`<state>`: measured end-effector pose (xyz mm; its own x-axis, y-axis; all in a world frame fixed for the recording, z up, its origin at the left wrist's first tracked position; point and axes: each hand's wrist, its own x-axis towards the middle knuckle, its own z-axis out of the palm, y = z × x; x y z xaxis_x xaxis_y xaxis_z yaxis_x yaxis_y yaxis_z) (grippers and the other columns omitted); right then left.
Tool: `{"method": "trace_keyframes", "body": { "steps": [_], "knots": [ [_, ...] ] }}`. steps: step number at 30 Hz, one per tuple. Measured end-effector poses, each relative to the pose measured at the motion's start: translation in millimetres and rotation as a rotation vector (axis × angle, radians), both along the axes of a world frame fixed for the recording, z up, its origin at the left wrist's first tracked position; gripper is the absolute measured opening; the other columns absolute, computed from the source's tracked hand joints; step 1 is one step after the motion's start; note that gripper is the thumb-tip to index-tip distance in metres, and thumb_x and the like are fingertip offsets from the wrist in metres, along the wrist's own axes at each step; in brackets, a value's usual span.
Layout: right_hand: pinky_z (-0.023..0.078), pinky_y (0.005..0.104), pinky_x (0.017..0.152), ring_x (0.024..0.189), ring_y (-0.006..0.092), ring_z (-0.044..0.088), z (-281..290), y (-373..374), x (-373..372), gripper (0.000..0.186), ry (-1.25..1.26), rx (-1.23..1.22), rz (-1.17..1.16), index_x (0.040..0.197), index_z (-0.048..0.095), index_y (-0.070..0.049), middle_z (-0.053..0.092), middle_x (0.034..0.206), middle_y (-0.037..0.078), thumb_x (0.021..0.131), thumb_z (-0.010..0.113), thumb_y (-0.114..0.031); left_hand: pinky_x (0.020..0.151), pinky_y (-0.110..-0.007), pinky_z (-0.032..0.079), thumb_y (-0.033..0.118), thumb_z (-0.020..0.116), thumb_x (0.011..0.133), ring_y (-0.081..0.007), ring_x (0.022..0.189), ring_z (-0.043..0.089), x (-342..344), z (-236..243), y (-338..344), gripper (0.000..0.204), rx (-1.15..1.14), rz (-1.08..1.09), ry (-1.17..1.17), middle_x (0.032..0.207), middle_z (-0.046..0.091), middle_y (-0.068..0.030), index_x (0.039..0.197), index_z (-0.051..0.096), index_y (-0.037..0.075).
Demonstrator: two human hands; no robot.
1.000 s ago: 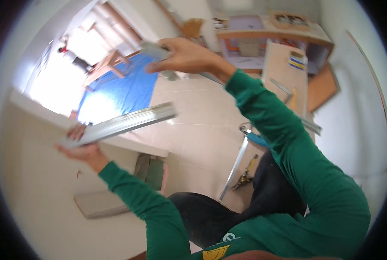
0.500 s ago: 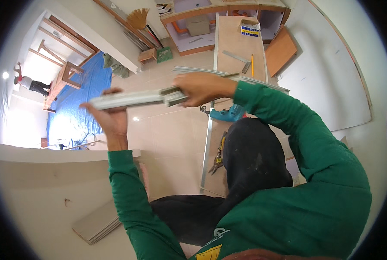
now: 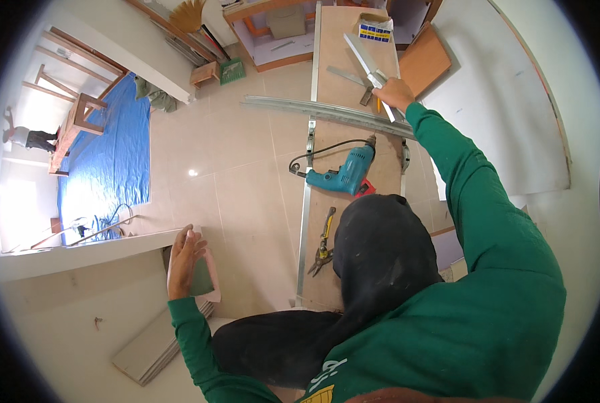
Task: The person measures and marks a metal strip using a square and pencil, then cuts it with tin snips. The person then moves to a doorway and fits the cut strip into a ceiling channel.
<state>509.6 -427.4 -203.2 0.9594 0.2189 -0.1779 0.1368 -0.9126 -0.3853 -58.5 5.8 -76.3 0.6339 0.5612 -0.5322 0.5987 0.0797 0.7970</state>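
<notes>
My right hand [image 3: 395,93], out over the far end of the narrow wooden plank, is closed on a short pale metal channel [image 3: 361,55]. A metal square [image 3: 347,76] and a yellow pencil [image 3: 379,105], partly hidden, lie beside that hand. My left hand [image 3: 184,260] is low at the left by the edge of a half wall, fingers loosely bent and nothing visible in them. Next to it is a pinkish-rimmed thing [image 3: 212,275] that I cannot make out. Long metal channels [image 3: 300,109] lie across the plank. Nearer, a teal power drill [image 3: 345,173] and yellow-handled snips [image 3: 323,252] rest on it.
The plank [image 3: 328,144] runs away from my bent knee, with a small box [image 3: 375,28] at its far end. An orange-brown board [image 3: 426,62] leans right. A broom [image 3: 191,17] and green dustpan [image 3: 233,71] stand far left. Another person [image 3: 31,138] is beyond the blue sheet.
My hands have moved apart. The right carried the metal channel away to the far right over the plank; the left let go and dropped toward the half wall.
</notes>
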Motion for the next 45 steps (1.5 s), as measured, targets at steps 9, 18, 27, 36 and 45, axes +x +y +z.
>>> {"method": "trace_keyframes", "body": {
  "steps": [9, 18, 27, 36, 45],
  "knots": [
    [0.061, 0.0521, 0.099, 0.111, 0.0457, 0.077, -52, 50, 63, 0.047, -0.067, -0.039, 0.01, 0.117, 0.083, -0.001, 0.08, 0.118, 0.027, 0.088, 0.072, -0.037, 0.108, -0.041, 0.054, 0.05, 0.064, 0.113, -0.0245, 0.123, 0.069, -9, -14, 1, 0.07, -0.005, -0.013, 0.09, 0.143, 0.067, -0.0128, 0.162, 0.05, 0.003],
    [0.061, 0.0523, 0.097, 0.113, 0.0433, 0.077, -44, 40, 46, 0.088, -0.227, -0.041, 0.076, 0.125, 0.069, 0.014, 0.077, 0.115, 0.035, 0.091, 0.076, -0.067, 0.105, -0.036, 0.053, 0.039, 0.065, 0.114, -0.0199, 0.117, 0.067, 41, -14, -16, 0.061, 0.215, -0.305, 0.113, 0.124, 0.07, -0.0093, 0.159, 0.053, 0.001],
    [0.062, 0.0441, 0.093, 0.092, 0.0293, 0.073, 91, 103, -121, 0.064, 0.645, 0.959, 0.284, 0.129, 0.06, 0.002, 0.068, 0.1, 0.012, 0.104, 0.072, -0.056, 0.122, -0.047, 0.047, 0.063, 0.066, 0.107, -0.0333, 0.142, 0.061, 150, 46, -90, 0.088, 0.269, -0.467, -0.277, 0.148, 0.064, -0.0228, 0.167, 0.041, 0.003],
    [0.056, 0.0415, 0.109, 0.12, 0.032, 0.073, 81, 213, -267, 0.07, 0.807, 1.262, 0.648, 0.146, 0.057, 0.006, 0.071, 0.127, 0.021, 0.107, 0.07, -0.051, 0.117, -0.049, 0.051, 0.062, 0.087, 0.088, -0.0419, 0.134, 0.066, 134, -13, -103, 0.12, 0.303, -0.315, -0.291, 0.148, 0.061, -0.0351, 0.167, 0.031, -0.007],
    [0.022, 0.0709, 0.13, 0.162, 0.0357, 0.031, -130, 13, -344, 0.078, -0.122, -0.112, 1.454, 0.172, 0.031, -0.014, 0.036, 0.172, 0.016, 0.105, 0.062, -0.04, 0.117, -0.052, 0.051, 0.063, 0.081, 0.093, -0.048, 0.136, 0.065, 52, -18, -36, 0.104, 0.74, -0.261, 0.127, 0.144, 0.066, -0.0348, 0.165, 0.043, -0.002]
  ]
}}
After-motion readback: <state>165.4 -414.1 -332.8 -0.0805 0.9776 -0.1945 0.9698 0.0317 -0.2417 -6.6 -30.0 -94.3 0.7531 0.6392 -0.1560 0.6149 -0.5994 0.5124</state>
